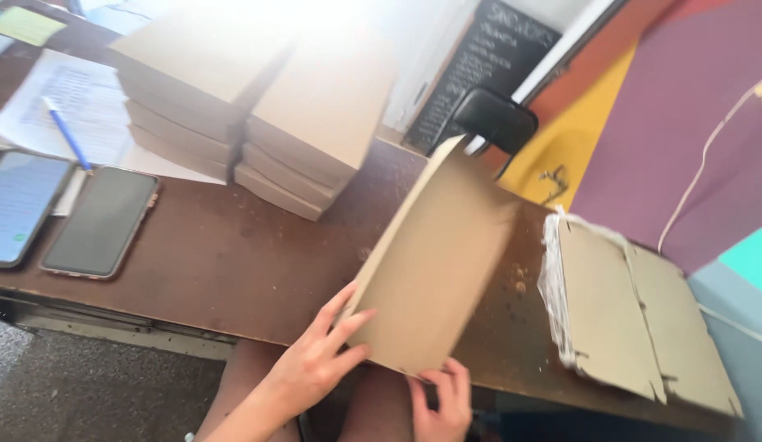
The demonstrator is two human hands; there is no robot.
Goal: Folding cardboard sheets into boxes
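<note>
Two phones [66, 217], stacked boxes [258, 106] beyond the hand-held cardboard sheet [434, 262].

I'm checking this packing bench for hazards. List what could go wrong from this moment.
1. The cardboard sheet is pinched only at its near end by the left hand and right hand; its far end juts up and may sag or slip.
2. If swung leftward, it could knock the stacked boxes.
3. The flat cardboard bundle lies at the table edge and might slide off if bumped.
</note>
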